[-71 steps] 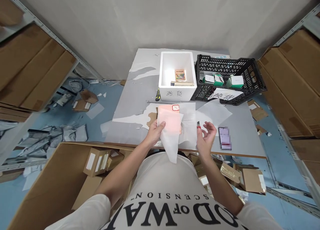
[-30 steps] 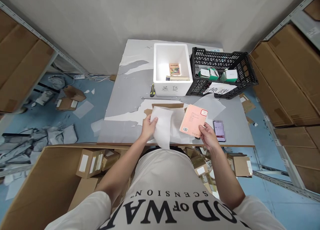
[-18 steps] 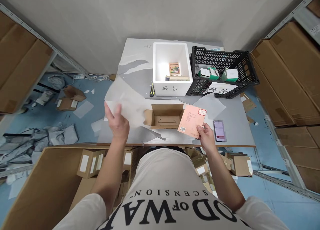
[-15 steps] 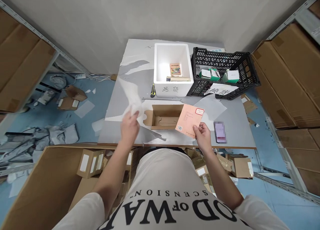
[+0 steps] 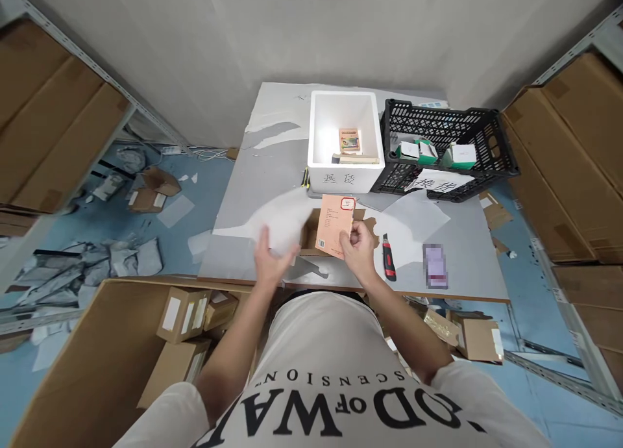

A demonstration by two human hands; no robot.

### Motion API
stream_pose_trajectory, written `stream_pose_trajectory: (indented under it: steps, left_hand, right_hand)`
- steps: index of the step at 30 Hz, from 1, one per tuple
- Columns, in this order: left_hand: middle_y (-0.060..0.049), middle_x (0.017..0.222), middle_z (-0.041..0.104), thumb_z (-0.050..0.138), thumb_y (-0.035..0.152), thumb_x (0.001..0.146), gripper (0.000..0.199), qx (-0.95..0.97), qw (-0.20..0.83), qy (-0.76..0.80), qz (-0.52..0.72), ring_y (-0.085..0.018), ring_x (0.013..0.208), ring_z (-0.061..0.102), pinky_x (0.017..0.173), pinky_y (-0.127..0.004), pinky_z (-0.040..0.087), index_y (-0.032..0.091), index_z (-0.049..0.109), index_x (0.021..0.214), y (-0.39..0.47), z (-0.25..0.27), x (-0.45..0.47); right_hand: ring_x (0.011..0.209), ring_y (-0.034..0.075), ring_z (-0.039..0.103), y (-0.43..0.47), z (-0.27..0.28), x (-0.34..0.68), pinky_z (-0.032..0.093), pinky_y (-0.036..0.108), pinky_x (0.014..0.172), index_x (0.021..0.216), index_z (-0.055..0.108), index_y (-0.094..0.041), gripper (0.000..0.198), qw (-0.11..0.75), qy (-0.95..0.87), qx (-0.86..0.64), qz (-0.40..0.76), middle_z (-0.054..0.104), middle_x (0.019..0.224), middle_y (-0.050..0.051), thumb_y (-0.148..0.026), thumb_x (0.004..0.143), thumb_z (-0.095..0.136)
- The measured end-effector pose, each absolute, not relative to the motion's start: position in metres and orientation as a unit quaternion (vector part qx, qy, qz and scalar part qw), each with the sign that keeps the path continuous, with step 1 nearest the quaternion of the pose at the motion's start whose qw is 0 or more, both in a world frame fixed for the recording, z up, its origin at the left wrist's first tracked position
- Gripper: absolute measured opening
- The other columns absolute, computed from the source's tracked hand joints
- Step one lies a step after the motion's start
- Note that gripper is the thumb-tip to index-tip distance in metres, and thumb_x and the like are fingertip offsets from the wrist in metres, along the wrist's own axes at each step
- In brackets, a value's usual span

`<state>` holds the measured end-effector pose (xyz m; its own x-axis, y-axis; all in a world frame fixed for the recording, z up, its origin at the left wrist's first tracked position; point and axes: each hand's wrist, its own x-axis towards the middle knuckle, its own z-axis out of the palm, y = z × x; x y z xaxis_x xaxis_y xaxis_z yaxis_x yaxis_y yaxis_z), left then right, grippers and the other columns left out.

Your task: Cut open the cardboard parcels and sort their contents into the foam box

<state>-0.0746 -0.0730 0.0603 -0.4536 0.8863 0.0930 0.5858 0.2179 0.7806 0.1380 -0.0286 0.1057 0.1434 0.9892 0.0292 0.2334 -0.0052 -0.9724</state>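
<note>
My right hand [image 5: 359,248] grips a thin pink book [image 5: 333,226] by its lower right edge. Its face carries a barcode and a red-framed stamp. Behind the book, an open cardboard box [image 5: 310,234] lies on the table, partly hidden. My left hand [image 5: 273,261] is blurred, with thumb and fingers spread apart. Just beyond its fingers is a blurred white sheet [image 5: 282,217], which appears to touch them. A red and black box cutter [image 5: 389,260] rests to the right of my right hand.
A white foam box [image 5: 345,178] with books inside stands at the back of the table. Next to it, a black plastic crate [image 5: 448,117] holds green and white boxes. A phone [image 5: 435,266] lies at the right. A big carton [image 5: 82,363] of small boxes stands below left.
My right hand has carried the book left, over the cardboard box, uncovering the box cutter. My left hand has moved right and its fingers have spread. The white sheet has shifted toward the box.
</note>
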Motion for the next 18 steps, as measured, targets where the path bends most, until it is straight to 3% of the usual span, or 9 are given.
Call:
stream_pose_trajectory:
  steps: [2,4,7,9,12,14,16,18]
  left_hand:
    - [-0.024,0.143,0.041,0.062,0.058,0.074,0.091,0.390,0.170,0.818,0.387,-0.034,0.127,0.047,0.104,-0.044,0.039,0.007,0.033,0.143,-0.071,0.042,-0.111]
    - [-0.026,0.143,0.040,0.060,0.054,0.075,0.089,0.362,0.186,0.845,0.346,-0.034,0.126,0.047,0.106,-0.045,0.036,0.003,0.033,0.143,-0.069,0.023,-0.138]
    - [-0.029,0.146,0.034,0.065,0.050,0.071,0.094,0.348,0.251,0.864,0.264,-0.039,0.138,0.030,0.112,-0.049,0.025,0.001,0.030,0.143,-0.063,0.006,-0.151]
    - [-0.030,0.150,0.022,0.069,0.050,0.067,0.099,0.317,0.275,0.884,0.209,-0.045,0.142,0.012,0.110,-0.061,0.015,0.003,0.029,0.144,-0.060,0.008,-0.143]
    - [-0.025,0.156,0.004,0.066,0.058,0.069,0.098,0.360,0.204,0.882,0.226,-0.048,0.142,-0.007,0.103,-0.073,0.005,0.013,0.027,0.147,-0.061,0.031,-0.116]
    - [-0.022,0.156,0.012,0.066,0.060,0.070,0.091,0.503,0.162,0.797,0.294,-0.042,0.144,0.005,0.109,-0.064,0.013,0.017,0.035,0.144,-0.065,0.051,-0.091]
    - [-0.019,0.147,0.038,0.071,0.057,0.066,0.079,0.670,0.179,0.644,0.324,-0.035,0.138,0.033,0.111,-0.051,0.025,0.021,0.051,0.133,-0.068,0.068,-0.064]
    - [-0.014,0.128,0.060,0.070,0.049,0.074,0.051,0.765,0.165,0.528,0.329,-0.029,0.122,0.054,0.108,-0.045,0.033,0.025,0.062,0.119,-0.068,0.077,-0.039]
  right_hand:
    - [0.058,0.011,0.051,-0.028,0.100,0.142,0.044,0.024,0.055,0.081,0.050,-0.023,0.012,0.484,-0.503,-0.583,0.416,0.060,0.080,-0.001,-0.032,0.077,0.057]
    - [0.057,0.010,0.052,-0.027,0.094,0.145,0.045,0.024,0.055,0.082,0.049,-0.023,0.014,0.490,-0.485,-0.577,0.438,0.061,0.082,0.000,-0.034,0.077,0.057]
    - [0.057,0.010,0.054,-0.028,0.089,0.146,0.047,0.025,0.055,0.083,0.048,-0.023,0.017,0.492,-0.465,-0.570,0.465,0.062,0.084,0.000,-0.036,0.077,0.058]
    - [0.058,0.011,0.056,-0.030,0.089,0.147,0.049,0.026,0.056,0.082,0.047,-0.023,0.020,0.492,-0.455,-0.572,0.474,0.062,0.084,0.000,-0.037,0.076,0.060]
    - [0.060,0.013,0.059,-0.033,0.093,0.148,0.050,0.028,0.057,0.083,0.047,-0.024,0.022,0.498,-0.436,-0.570,0.487,0.063,0.083,0.000,-0.039,0.075,0.061]
    - [0.063,0.015,0.061,-0.034,0.096,0.149,0.051,0.030,0.059,0.083,0.047,-0.024,0.023,0.510,-0.420,-0.561,0.498,0.063,0.084,0.001,-0.040,0.076,0.061]
    - [0.064,0.016,0.061,-0.034,0.100,0.148,0.052,0.031,0.059,0.082,0.046,-0.024,0.024,0.524,-0.408,-0.552,0.504,0.063,0.083,0.001,-0.041,0.076,0.062]
    - [0.062,0.015,0.059,-0.034,0.103,0.146,0.051,0.029,0.057,0.082,0.045,-0.024,0.027,0.532,-0.405,-0.546,0.505,0.062,0.079,0.000,-0.043,0.076,0.063]
